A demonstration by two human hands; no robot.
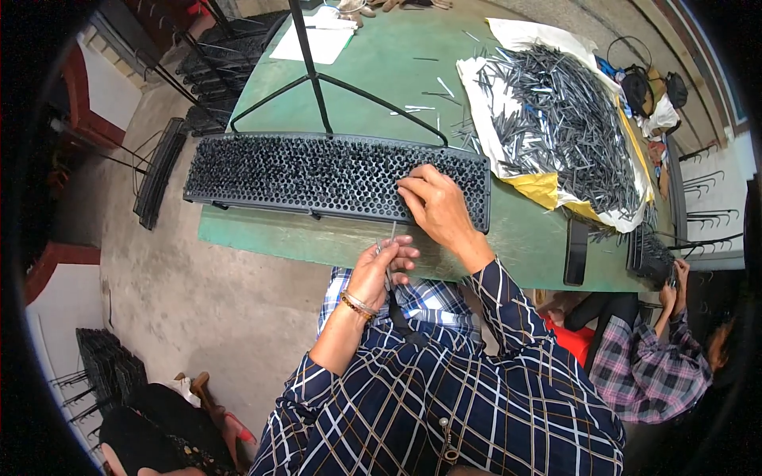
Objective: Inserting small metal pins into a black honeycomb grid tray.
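A long black rack [349, 213] full of small round holes lies across the table in front of me. Dark slender pieces appear to stand in many of its holes. At the rack's right half, my right hand [440, 208] has its fingertips pinched together over the holes. What they grip, if anything, is too small to make out. Below the front edge, my left hand [379, 266] is closed around a few thin metal strips [393, 232], with one sticking up between thumb and fingers.
A white and yellow sack [530, 189] spread on the green table [270, 244] bears a heap of metal strips [563, 119]. A black phone [575, 252] lies by the near edge. Black rods [317, 99] rise behind my rack. A co-worker's hands [675, 289] work at another rack [651, 258].
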